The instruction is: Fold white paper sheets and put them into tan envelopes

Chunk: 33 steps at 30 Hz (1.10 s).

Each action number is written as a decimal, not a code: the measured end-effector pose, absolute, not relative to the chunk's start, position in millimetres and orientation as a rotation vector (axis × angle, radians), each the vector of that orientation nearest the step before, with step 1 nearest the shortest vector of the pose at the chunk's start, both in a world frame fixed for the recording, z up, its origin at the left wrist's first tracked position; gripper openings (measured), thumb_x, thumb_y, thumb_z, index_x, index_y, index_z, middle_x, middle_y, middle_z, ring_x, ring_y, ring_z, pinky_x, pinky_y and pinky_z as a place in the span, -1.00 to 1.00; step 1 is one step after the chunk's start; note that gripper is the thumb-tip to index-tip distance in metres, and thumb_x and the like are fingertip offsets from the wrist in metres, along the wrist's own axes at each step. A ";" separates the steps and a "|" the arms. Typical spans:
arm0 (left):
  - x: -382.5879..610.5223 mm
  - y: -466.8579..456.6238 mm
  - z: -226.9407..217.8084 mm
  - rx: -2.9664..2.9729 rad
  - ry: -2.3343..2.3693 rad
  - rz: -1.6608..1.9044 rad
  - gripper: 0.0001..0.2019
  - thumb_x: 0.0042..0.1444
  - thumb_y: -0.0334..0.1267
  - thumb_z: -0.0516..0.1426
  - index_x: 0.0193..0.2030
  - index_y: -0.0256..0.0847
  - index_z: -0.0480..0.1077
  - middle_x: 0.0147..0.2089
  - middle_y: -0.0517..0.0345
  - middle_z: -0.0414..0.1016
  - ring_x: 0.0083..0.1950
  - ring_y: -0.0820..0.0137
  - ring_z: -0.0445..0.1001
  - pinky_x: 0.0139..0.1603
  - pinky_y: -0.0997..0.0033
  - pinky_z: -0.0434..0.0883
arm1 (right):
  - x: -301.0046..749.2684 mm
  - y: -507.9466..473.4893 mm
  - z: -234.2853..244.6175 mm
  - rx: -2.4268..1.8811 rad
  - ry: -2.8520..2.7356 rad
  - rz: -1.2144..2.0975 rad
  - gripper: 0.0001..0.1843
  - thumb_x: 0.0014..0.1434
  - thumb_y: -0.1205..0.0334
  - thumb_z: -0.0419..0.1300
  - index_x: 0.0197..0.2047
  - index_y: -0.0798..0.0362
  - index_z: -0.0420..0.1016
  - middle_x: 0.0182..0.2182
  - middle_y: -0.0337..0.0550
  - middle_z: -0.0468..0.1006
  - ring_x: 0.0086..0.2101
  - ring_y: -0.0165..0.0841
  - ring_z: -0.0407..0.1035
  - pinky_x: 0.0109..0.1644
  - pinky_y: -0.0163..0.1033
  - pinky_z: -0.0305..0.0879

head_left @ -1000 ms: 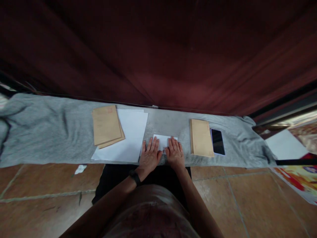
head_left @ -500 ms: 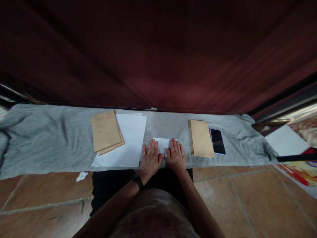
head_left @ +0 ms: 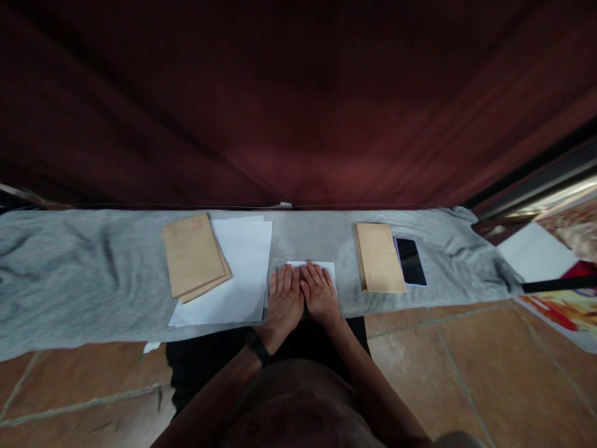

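A small piece of white paper (head_left: 329,270), apparently folded, lies on the grey cloth in front of me, mostly covered by my hands. My left hand (head_left: 285,300) rests flat on its left part, fingers stretched out. Beside it, close to touching, my right hand (head_left: 321,294) presses flat on the middle of the paper, its fingers extended. To the left are large white sheets (head_left: 247,274), with brown envelopes (head_left: 193,255) lying partly over them. On the right sits a stack of brown envelopes (head_left: 381,258).
A phone (head_left: 410,261) lies right of the envelope stack. Grey cloth (head_left: 317,233) covers the narrow bench. A dark red curtain-like surface (head_left: 298,124) rises behind it. Tiled floor (head_left: 420,361) shows below, and a white sheet (head_left: 536,252) is at far right.
My right hand has slid left across the paper toward my left hand, uncovering the paper's right end. My left hand stays flat. The camera view has tilted slightly.
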State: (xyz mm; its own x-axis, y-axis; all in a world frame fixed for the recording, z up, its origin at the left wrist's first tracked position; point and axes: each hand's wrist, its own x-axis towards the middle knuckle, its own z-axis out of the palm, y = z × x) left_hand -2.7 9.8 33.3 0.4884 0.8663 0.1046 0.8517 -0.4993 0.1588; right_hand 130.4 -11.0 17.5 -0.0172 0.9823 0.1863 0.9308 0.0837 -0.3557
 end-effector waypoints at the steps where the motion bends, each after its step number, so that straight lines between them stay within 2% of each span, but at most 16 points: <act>1: -1.8 12.6 34.1 2.643 1.489 0.275 -0.43 0.33 -0.38 -0.12 0.46 -0.47 0.09 0.50 -0.25 0.09 0.55 0.12 -0.02 0.53 -0.07 -0.04 | 132.7 -11.8 17.5 -1.894 -2.000 0.177 -0.47 0.49 0.15 -0.14 0.42 0.08 0.23 0.41 -0.08 0.21 0.38 -0.22 0.08 0.48 0.01 -0.11; 5: 3.4 18.6 32.0 2.670 1.360 0.287 -0.46 0.35 -0.35 -0.14 0.45 -0.41 0.12 0.51 -0.12 0.09 0.55 0.22 -0.02 0.53 0.08 0.01 | 144.1 -16.7 17.0 -1.950 -2.013 0.119 -0.47 0.48 0.17 -0.11 0.44 0.09 0.18 0.41 -0.04 0.19 0.39 -0.20 0.07 0.46 0.02 -0.10; 9: 6.2 15.3 27.6 2.658 1.407 0.297 -0.43 0.38 -0.25 -0.11 0.47 -0.44 0.07 0.51 -0.17 0.09 0.56 0.19 -0.05 0.54 0.05 -0.02 | 155.9 -24.5 13.6 -2.016 -1.978 0.027 -0.45 0.47 0.16 -0.08 0.44 0.15 0.16 0.41 0.04 0.19 0.38 -0.15 0.08 0.46 0.06 -0.10; 15: -2.8 8.1 25.9 2.640 1.432 0.330 -0.36 0.40 -0.12 -0.09 0.49 -0.48 0.00 0.52 -0.24 0.03 0.56 0.14 -0.09 0.53 0.03 0.02 | 172.9 -36.1 6.1 -2.057 -1.915 -0.094 -0.40 0.48 0.15 -0.12 0.49 0.17 0.04 0.38 0.09 0.23 0.37 -0.16 0.11 0.44 0.06 -0.03; 23: -19.6 -3.5 27.8 2.620 1.489 0.338 -0.37 0.40 -0.10 -0.08 0.50 -0.43 -0.03 0.53 -0.22 0.01 0.56 0.15 -0.09 0.52 0.04 0.04 | 189.4 -48.4 1.2 -2.050 -1.915 -0.174 -0.41 0.50 0.13 -0.13 0.48 0.20 0.06 0.39 0.17 0.21 0.37 -0.11 0.10 0.41 0.09 0.03; 29: -26.4 -13.4 32.2 2.624 1.468 0.311 -0.41 0.39 -0.14 -0.05 0.45 -0.45 0.09 0.50 -0.23 0.09 0.55 0.12 -0.02 0.51 0.03 0.08 | 172.5 -45.6 13.7 -2.011 -1.917 -0.102 -0.41 0.49 0.17 -0.14 0.50 0.18 0.01 0.44 0.16 0.10 0.40 -0.09 0.01 0.40 0.13 0.07; 33: -40.4 -7.8 44.3 2.618 1.398 0.325 -0.50 0.41 -0.14 -0.08 0.39 -0.33 0.23 0.46 -0.13 0.22 0.51 0.19 0.12 0.51 0.06 0.08 | 148.5 -41.9 22.0 -1.827 -2.119 0.030 -0.43 0.47 0.15 -0.09 0.47 0.09 0.11 0.45 0.07 0.08 0.42 -0.12 -0.04 0.42 0.11 0.06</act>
